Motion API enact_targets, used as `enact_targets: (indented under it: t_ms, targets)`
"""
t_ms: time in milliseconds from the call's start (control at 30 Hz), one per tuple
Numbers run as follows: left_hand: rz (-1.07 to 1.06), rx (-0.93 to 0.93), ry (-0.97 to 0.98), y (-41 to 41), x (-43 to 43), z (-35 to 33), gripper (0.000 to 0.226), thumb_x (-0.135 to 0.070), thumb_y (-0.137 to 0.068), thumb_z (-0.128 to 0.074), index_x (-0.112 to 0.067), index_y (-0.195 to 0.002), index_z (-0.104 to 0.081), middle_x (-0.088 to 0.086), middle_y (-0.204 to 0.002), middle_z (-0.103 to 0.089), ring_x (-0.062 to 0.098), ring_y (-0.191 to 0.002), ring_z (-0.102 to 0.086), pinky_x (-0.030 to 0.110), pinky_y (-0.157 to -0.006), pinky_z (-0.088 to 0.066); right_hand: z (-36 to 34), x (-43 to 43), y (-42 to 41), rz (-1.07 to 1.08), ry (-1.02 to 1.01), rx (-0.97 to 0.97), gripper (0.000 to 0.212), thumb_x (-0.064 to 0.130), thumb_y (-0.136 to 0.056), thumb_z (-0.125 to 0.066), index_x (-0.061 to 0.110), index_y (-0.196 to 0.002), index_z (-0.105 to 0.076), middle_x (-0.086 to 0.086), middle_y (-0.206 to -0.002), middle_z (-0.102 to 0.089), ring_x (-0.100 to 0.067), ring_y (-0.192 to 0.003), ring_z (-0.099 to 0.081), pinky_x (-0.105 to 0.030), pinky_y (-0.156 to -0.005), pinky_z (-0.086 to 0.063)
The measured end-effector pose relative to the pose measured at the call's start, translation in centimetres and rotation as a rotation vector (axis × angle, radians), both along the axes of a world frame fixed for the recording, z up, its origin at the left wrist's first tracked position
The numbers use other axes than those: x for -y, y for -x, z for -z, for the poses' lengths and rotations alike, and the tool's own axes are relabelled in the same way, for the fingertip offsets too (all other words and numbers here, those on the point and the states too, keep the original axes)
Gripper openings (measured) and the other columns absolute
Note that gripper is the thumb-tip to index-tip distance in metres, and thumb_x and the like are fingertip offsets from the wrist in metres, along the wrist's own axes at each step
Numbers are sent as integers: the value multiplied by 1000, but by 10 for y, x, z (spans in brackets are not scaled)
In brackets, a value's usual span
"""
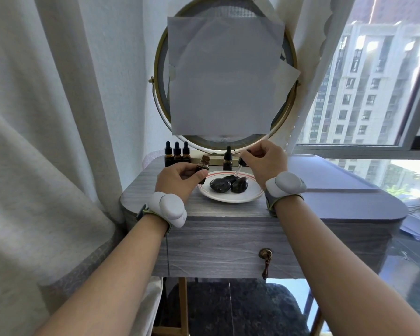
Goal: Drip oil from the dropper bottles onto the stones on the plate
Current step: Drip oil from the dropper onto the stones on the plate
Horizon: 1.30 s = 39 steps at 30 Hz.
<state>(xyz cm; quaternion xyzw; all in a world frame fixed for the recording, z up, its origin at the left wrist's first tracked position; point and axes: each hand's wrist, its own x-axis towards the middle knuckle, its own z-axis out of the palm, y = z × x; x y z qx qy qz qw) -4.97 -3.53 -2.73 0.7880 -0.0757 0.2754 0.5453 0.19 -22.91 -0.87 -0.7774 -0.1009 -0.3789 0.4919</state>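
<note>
My left hand (180, 177) is clamped around the open dropper bottle (203, 166), thumb and fingers curled round its brown body. I hold it upright just off the plate (228, 199) at its nine o'clock, with the bare threaded neck pointing up. My right hand (264, 161) sits at the plate's one o'clock, fingertips pinched together on the black rubber top of the dropper (240, 167). Its glass tube slants down toward seven o'clock, and the tip is right over the rear one of the three dark, glossy stones (229, 184). I cannot tell whether the glass touches it. The stones lie bunched together in the middle of the white, red-rimmed plate, two in front and one behind. The plate rests on the grey wood-grain table (228, 213), near its front edge. At the plate's twelve o'clock one capped bottle (227, 161) stands just behind the rim. At ten o'clock three more capped bottles (176, 154) stand in a tight row against the back. Behind them all rises a round mirror (160, 69), its face covered by sheets of paper (224, 76). Each of my wrists carries a pale grey band (167, 207). A curtain (46, 117) hangs at my nine o'clock, a window (374, 81) at two o'clock.
</note>
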Motion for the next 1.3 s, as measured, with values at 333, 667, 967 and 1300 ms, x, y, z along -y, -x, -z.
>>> enact_targets:
  t_ms: [333, 667, 967, 1300]
  targets:
    - [7, -9, 6, 0, 0, 0, 19, -26, -80, -72, -17, -97, -71, -3, -86, -71, 7, -76, -63, 28, -81, -54, 1, -2, 0, -83, 15, -4, 11, 31, -80, -74, 24, -75, -67, 13, -69, -68, -4, -66, -64, -18, -64, -53]
    - [15, -5, 13, -2, -1, 1, 16, -25, -80, -72, -20, -95, -71, -6, -83, -70, 1, -73, -62, 21, -77, -53, -1, -6, 4, -144, 34, -25, 13, 32, -78, -75, 28, -71, -66, 15, -64, -66, 3, -60, -61, -9, -57, -48]
    - [20, 4, 16, -3, -2, 2, 14, -26, -80, -72, -22, -93, -70, -8, -81, -69, -3, -71, -61, 14, -72, -51, 2, -1, 0, -77, -7, -20, 12, 27, -77, -72, 24, -68, -64, 13, -60, -63, 4, -56, -57, -6, -51, -43]
    - [27, 14, 18, -3, -2, 2, 11, -26, -79, -72, -25, -90, -69, -10, -79, -69, -8, -67, -61, 11, -70, -51, 1, 1, -1, 2, -28, 8, 9, 22, -79, -70, 20, -73, -65, 6, -68, -66, -11, -65, -62, -17, -59, -48]
